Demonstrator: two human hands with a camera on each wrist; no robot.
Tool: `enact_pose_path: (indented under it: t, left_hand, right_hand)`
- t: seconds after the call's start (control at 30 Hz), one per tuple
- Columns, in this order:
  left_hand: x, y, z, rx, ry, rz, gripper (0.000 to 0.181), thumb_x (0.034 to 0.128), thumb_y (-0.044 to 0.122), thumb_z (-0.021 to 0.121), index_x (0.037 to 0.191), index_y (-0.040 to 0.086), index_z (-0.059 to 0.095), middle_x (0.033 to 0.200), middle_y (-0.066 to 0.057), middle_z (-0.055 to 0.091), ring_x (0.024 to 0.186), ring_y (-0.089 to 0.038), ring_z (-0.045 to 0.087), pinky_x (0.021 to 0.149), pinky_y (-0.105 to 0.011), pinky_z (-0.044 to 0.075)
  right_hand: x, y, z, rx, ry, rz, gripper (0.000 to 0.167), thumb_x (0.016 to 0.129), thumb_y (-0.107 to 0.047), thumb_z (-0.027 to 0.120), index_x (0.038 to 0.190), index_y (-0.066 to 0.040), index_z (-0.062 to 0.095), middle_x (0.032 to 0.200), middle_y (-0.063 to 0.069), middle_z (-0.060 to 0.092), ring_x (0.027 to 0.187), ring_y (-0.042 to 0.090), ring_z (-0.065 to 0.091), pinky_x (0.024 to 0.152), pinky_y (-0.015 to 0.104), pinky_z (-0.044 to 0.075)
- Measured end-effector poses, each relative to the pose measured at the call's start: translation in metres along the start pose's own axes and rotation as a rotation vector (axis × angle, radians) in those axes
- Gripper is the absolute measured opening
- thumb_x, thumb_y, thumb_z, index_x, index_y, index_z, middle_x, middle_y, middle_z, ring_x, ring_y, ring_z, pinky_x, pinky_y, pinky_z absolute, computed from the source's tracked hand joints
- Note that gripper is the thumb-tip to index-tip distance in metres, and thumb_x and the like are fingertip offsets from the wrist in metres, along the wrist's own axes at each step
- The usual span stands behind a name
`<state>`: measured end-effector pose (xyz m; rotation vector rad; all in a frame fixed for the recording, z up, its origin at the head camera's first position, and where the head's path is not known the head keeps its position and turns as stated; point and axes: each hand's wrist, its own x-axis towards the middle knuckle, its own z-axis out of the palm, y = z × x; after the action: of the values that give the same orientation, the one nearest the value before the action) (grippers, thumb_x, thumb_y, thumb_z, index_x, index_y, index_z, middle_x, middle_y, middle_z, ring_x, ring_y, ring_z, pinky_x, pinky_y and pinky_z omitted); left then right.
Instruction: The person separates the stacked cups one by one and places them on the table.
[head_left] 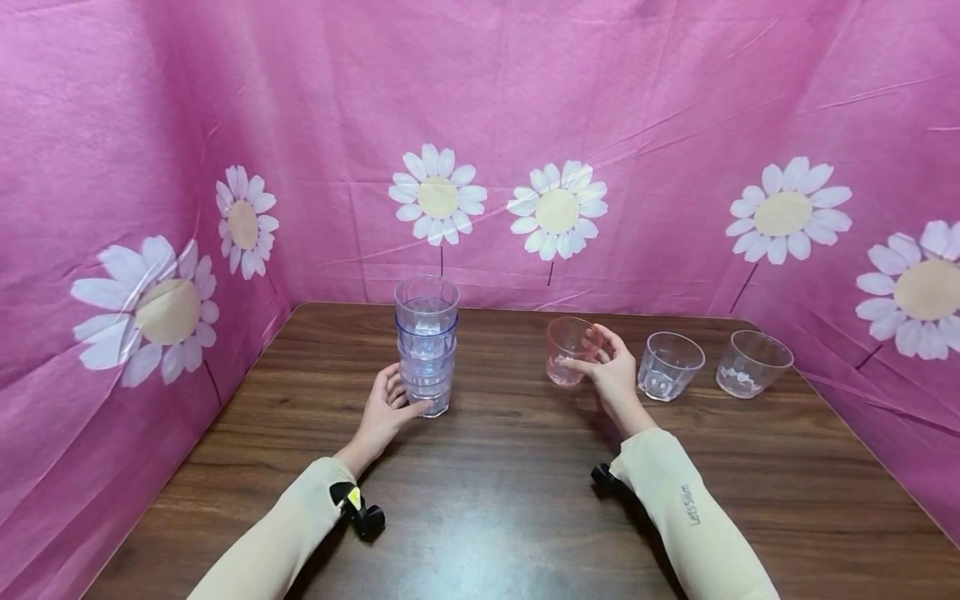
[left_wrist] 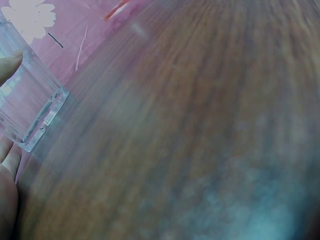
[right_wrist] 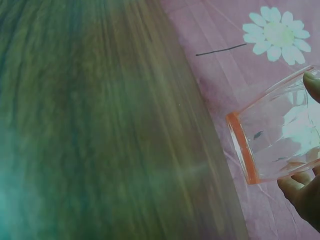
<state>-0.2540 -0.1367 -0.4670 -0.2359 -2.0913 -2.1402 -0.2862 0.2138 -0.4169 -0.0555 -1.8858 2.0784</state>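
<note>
My left hand (head_left: 386, 408) grips the lowest part of a tall stack of clear plastic cups (head_left: 426, 342), one of which has a blue rim. The stack stands upright; in the left wrist view the bottom cup (left_wrist: 32, 95) shows at the left edge, the thumb across its side. Further right, my right hand (head_left: 613, 371) holds a pink-tinted clear cup (head_left: 566, 354) by its side, thumb in front and fingers behind. Its orange-looking base (right_wrist: 242, 150) shows in the right wrist view. Whether that cup touches the table I cannot tell.
Two clear cups, a nearer one (head_left: 670, 367) and a farther one (head_left: 752, 365), stand upright right of my right hand. The wooden table (head_left: 480, 492) ends at a pink cloth backdrop (head_left: 637, 100) printed with white daisies.
</note>
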Motion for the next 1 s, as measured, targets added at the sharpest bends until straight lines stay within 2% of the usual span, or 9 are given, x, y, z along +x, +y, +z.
enact_pose_path:
  t: [0.23, 0.37, 0.6, 0.77, 1.0]
  left_hand:
    - [0.000, 0.000, 0.000, 0.011, -0.003, 0.000, 0.078, 0.0788, -0.013, 0.074, 0.143, -0.007, 0.030, 0.139, -0.028, 0.048, 0.121, -0.027, 0.050, 0.106, -0.036, 0.041]
    - [-0.001, 0.001, 0.000, 0.012, 0.000, -0.001, 0.078, 0.0789, -0.013, 0.074, 0.143, -0.007, 0.030, 0.139, -0.027, 0.048, 0.120, -0.024, 0.051, 0.105, -0.034, 0.042]
    - [0.001, 0.000, 0.000, 0.008, -0.002, -0.001, 0.078, 0.0789, -0.014, 0.073, 0.143, -0.007, 0.030, 0.138, -0.027, 0.048, 0.117, -0.019, 0.052, 0.104, -0.031, 0.042]
    - [0.001, 0.000, -0.001, 0.010, 0.000, -0.002, 0.078, 0.0790, -0.013, 0.073, 0.143, -0.007, 0.030, 0.139, -0.027, 0.048, 0.119, -0.022, 0.051, 0.104, -0.030, 0.042]
    - [0.000, 0.001, 0.000, 0.015, 0.003, -0.002, 0.079, 0.0782, -0.013, 0.074, 0.143, -0.007, 0.030, 0.139, -0.028, 0.048, 0.121, -0.027, 0.050, 0.105, -0.036, 0.041]
  right_hand:
    - [-0.003, 0.002, -0.009, 0.027, -0.002, 0.036, 0.081, 0.070, 0.024, 0.071, 0.143, 0.006, 0.040, 0.136, 0.018, 0.049, 0.121, 0.024, 0.052, 0.097, 0.022, 0.048]
    - [-0.004, 0.004, -0.015, 0.002, 0.009, 0.043, 0.081, 0.071, 0.023, 0.072, 0.144, 0.005, 0.040, 0.135, 0.015, 0.050, 0.121, 0.023, 0.052, 0.096, 0.019, 0.047]
    - [-0.003, 0.007, -0.022, -0.022, 0.027, 0.053, 0.083, 0.069, 0.025, 0.071, 0.143, 0.006, 0.040, 0.140, 0.020, 0.049, 0.125, 0.028, 0.050, 0.090, 0.018, 0.050]
    - [-0.002, 0.008, -0.024, -0.017, 0.019, 0.071, 0.083, 0.070, 0.025, 0.070, 0.144, 0.007, 0.037, 0.141, 0.021, 0.046, 0.123, 0.025, 0.049, 0.090, 0.016, 0.049]
    - [-0.002, 0.008, -0.025, -0.039, 0.017, 0.089, 0.085, 0.069, 0.026, 0.070, 0.144, 0.006, 0.036, 0.139, 0.018, 0.046, 0.119, 0.020, 0.051, 0.091, 0.017, 0.049]
